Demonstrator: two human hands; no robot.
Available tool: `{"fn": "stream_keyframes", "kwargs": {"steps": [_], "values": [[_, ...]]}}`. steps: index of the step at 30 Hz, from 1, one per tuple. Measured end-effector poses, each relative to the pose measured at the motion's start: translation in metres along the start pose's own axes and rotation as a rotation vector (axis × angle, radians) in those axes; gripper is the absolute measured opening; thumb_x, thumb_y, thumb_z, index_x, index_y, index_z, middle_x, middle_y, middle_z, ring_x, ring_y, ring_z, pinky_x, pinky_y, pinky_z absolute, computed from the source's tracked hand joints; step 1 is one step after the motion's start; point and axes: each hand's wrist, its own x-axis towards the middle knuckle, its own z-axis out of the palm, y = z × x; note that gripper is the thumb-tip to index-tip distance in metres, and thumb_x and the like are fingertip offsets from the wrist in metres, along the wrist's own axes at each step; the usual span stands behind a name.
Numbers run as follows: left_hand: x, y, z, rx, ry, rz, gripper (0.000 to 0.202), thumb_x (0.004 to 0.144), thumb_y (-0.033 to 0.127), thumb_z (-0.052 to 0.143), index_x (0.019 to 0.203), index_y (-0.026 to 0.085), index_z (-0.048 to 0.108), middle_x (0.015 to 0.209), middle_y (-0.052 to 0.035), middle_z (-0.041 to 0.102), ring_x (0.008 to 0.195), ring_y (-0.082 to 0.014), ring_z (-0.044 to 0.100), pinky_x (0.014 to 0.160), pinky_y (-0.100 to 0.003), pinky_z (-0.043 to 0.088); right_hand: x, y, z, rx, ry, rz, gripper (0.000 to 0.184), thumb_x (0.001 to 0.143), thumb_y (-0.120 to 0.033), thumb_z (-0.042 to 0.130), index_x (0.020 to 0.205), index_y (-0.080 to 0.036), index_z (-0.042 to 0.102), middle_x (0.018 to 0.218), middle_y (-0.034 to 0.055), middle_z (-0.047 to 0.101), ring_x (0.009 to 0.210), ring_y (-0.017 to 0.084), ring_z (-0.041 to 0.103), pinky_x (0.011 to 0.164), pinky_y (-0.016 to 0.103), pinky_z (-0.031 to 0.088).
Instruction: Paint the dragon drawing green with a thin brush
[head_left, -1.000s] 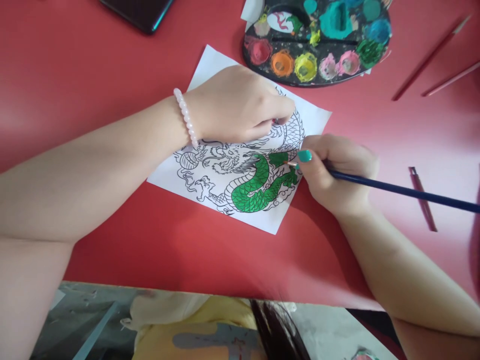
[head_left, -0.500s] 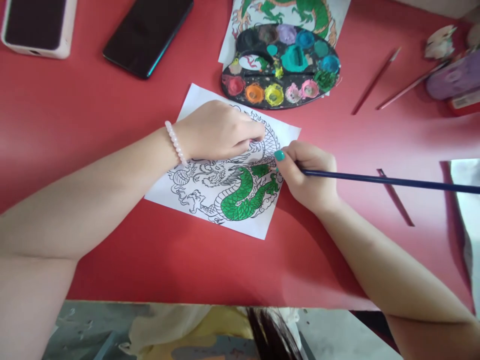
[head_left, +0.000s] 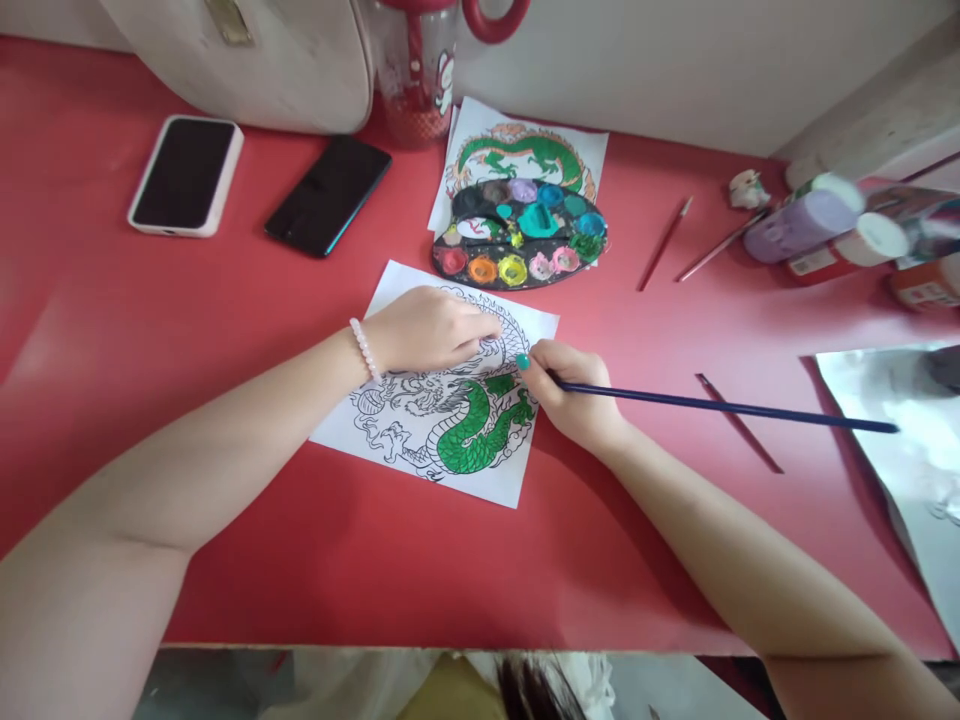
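A white sheet with a printed dragon outline lies on the red table; part of the dragon's body is painted green. My left hand, a beaded bracelet at its wrist, rests on the sheet's upper part with fingers curled under and nothing visible in them. In my right hand is a long dark-blue paintbrush, its handle pointing right. The fingers cover the brush tip, at the sheet's right edge beside the green area. Just above the sheet sits a black paint palette with several colours.
Beyond the palette lies a painted dragon picture. Two phones are at the left, near a white bag and a tumbler. Loose brushes and paint bottles stand or lie at the right.
The view has tilted up and back, showing the bag, tumbler and more bottles. Both hands keep nearly the same places on the sheet, the brush still in the right.
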Motion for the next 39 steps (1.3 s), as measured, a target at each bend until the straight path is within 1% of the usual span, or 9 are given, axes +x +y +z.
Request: {"fn": "stream_keyframes", "kwargs": {"steps": [4, 8, 11, 13, 18, 20, 28, 31, 39], "values": [[0.0, 0.001, -0.004, 0.077, -0.002, 0.039, 0.032, 0.084, 0.021, 0.04, 0.107, 0.021, 0.062, 0.093, -0.0017, 0.07, 0.079, -0.013, 0.063, 0.066, -0.025, 0.044, -0.001, 0.0, 0.0, 0.007, 0.08, 0.0, 0.035, 0.078, -0.02, 0.046, 0.051, -0.019, 0.023, 0.049, -0.0055, 0.023, 0.046, 0.005, 0.022, 0.043, 0.022, 0.02], [0.0, 0.002, -0.009, 0.059, -0.078, 0.106, 0.035, 0.087, 0.031, 0.04, 0.116, 0.025, 0.058, 0.099, -0.0021, 0.069, 0.085, -0.0147, 0.063, 0.068, -0.027, 0.045, -0.002, 0.005, -0.003, 0.158, 0.239, 0.076, 0.036, 0.082, -0.033, 0.047, 0.053, -0.019, 0.032, 0.049, -0.0045, 0.03, 0.047, 0.006, 0.026, 0.043, 0.022, 0.022], [-0.001, 0.005, -0.014, 0.085, -0.165, 0.138, 0.041, 0.086, 0.041, 0.041, 0.12, 0.024, 0.056, 0.096, -0.004, 0.069, 0.085, -0.0174, 0.063, 0.066, -0.028, 0.045, -0.004, 0.008, -0.005, 0.342, 0.217, 0.114, 0.035, 0.083, -0.043, 0.047, 0.058, -0.019, 0.041, 0.05, -0.0046, 0.033, 0.046, 0.007, 0.03, 0.044, 0.023, 0.025], [-0.002, 0.008, -0.015, 0.09, -0.169, 0.119, 0.039, 0.086, 0.039, 0.041, 0.118, 0.023, 0.057, 0.097, -0.0043, 0.069, 0.085, -0.018, 0.063, 0.066, -0.029, 0.045, -0.007, 0.008, -0.006, 0.38, 0.193, 0.153, 0.034, 0.082, -0.044, 0.049, 0.059, -0.019, 0.043, 0.05, -0.0045, 0.036, 0.045, 0.007, 0.032, 0.044, 0.022, 0.026], [-0.003, 0.016, -0.011, 0.136, -0.108, 0.114, 0.034, 0.084, 0.025, 0.041, 0.111, 0.018, 0.06, 0.078, -0.0029, 0.069, 0.068, -0.0151, 0.063, 0.058, -0.027, 0.043, -0.018, 0.004, -0.007, 0.322, 0.101, 0.22, 0.029, 0.073, -0.038, 0.062, 0.059, -0.018, 0.046, 0.051, -0.0041, 0.043, 0.047, 0.006, 0.036, 0.044, 0.021, 0.029], [-0.003, 0.018, -0.009, 0.188, -0.058, 0.135, 0.03, 0.084, 0.024, 0.041, 0.1, 0.016, 0.065, 0.069, -0.0027, 0.067, 0.063, -0.0153, 0.062, 0.055, -0.027, 0.042, -0.018, 0.004, -0.008, 0.312, 0.077, 0.225, 0.029, 0.072, -0.038, 0.063, 0.059, -0.018, 0.046, 0.052, -0.0038, 0.043, 0.047, 0.006, 0.037, 0.044, 0.021, 0.031], [0.003, 0.013, -0.008, 0.14, 0.024, 0.207, 0.027, 0.084, 0.02, 0.039, 0.096, 0.014, 0.063, 0.079, -0.0044, 0.069, 0.071, -0.0151, 0.064, 0.059, -0.028, 0.048, -0.003, 0.011, -0.009, 0.125, 0.066, 0.041, 0.024, 0.077, -0.028, 0.055, 0.061, -0.019, 0.04, 0.052, -0.0059, 0.038, 0.047, 0.005, 0.032, 0.043, 0.019, 0.027], [0.004, 0.012, -0.008, 0.137, 0.018, 0.205, 0.026, 0.083, 0.019, 0.04, 0.095, 0.014, 0.063, 0.079, -0.0041, 0.07, 0.07, -0.0152, 0.065, 0.06, -0.028, 0.048, -0.001, 0.012, -0.008, 0.066, 0.104, 0.039, 0.032, 0.076, -0.025, 0.054, 0.055, -0.019, 0.031, 0.048, -0.0069, 0.033, 0.045, 0.004, 0.028, 0.041, 0.019, 0.025], [0.004, 0.01, -0.006, 0.071, -0.003, 0.17, 0.028, 0.083, 0.018, 0.04, 0.1, 0.016, 0.062, 0.089, -0.0032, 0.07, 0.077, -0.015, 0.066, 0.065, -0.028, 0.05, -0.001, 0.011, -0.006, 0.029, 0.11, 0.002, 0.029, 0.074, -0.015, 0.047, 0.054, -0.02, 0.026, 0.048, -0.0073, 0.026, 0.046, 0.004, 0.024, 0.041, 0.018, 0.022]]}}
